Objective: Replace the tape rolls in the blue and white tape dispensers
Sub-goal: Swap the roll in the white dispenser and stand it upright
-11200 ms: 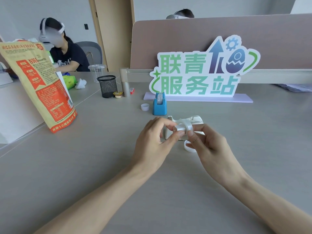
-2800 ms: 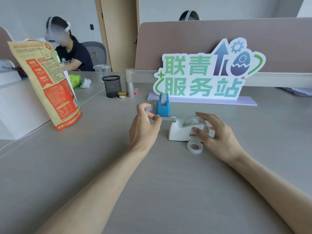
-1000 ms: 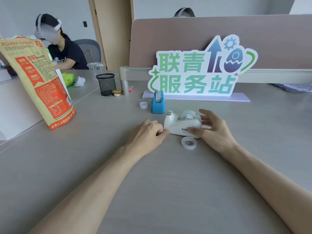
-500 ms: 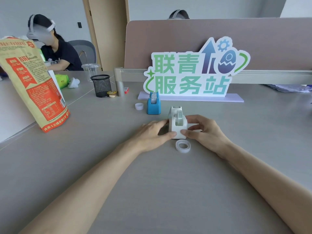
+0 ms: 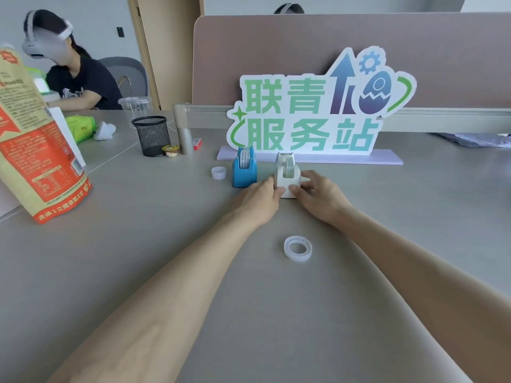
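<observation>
The white tape dispenser (image 5: 287, 174) stands on the grey desk, end-on to me, with a clear roll seated in it. My left hand (image 5: 261, 199) presses its left side and my right hand (image 5: 318, 193) its right side, so both grip it. Just to its left stands the blue tape dispenser (image 5: 244, 170), holding a printed roll. A small white tape core (image 5: 218, 172) lies left of the blue one. A nearly used-up clear tape ring (image 5: 297, 248) lies flat on the desk, nearer to me, between my forearms.
A green-and-white sign (image 5: 312, 111) on a lilac base stands right behind the dispensers. A tall orange-and-yellow bag (image 5: 36, 150) rises at the left. A black mesh pen cup (image 5: 151, 135), a small jelly cup (image 5: 171, 150) and a person seated at the far left.
Both hands have pushed the white dispenser away from me, up beside the blue one near the sign. The clear tape ring stayed behind on the desk.
</observation>
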The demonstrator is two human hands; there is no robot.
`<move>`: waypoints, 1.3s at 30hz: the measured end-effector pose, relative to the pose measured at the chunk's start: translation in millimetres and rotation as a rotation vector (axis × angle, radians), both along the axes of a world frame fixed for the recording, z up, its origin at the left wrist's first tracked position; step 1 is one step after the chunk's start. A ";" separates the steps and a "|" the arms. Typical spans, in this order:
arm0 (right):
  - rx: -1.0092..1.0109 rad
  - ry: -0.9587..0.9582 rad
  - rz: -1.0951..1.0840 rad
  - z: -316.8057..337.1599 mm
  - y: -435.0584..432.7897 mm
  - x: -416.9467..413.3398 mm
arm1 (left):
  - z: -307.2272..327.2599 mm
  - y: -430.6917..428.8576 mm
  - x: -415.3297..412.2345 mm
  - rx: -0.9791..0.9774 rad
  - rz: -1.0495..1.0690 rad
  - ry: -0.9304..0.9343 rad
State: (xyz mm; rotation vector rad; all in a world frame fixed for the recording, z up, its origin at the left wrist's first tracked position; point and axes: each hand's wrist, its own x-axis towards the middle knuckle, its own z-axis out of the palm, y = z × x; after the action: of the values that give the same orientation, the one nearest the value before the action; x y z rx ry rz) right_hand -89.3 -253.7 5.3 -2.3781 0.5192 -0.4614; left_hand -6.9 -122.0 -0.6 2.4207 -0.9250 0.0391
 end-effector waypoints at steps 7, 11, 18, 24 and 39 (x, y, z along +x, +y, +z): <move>-0.090 0.052 -0.011 -4.4 -11.4 16.9 | 3.3 -17.2 2.0 0.119 0.118 -0.148; -0.108 0.065 -0.072 -2.1 -7.8 14.0 | 4.2 -17.2 -1.6 0.086 0.150 -0.170; -0.081 -0.004 -0.089 -0.1 6.8 -27.6 | 3.5 8.0 -12.1 -0.071 0.083 -0.048; -0.075 -0.017 0.235 7.1 41.6 -104.0 | -0.4 52.1 -26.4 -0.044 -0.071 0.021; -0.447 -0.100 0.057 -2.2 7.4 -63.2 | 2.6 77.4 -36.1 -0.034 -0.091 -0.035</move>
State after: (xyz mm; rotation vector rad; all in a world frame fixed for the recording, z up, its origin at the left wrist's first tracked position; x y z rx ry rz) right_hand -152.5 -246.3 3.1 -2.7658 0.3251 -0.7297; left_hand -43.1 -44.6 2.0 2.3507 -1.0413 0.0633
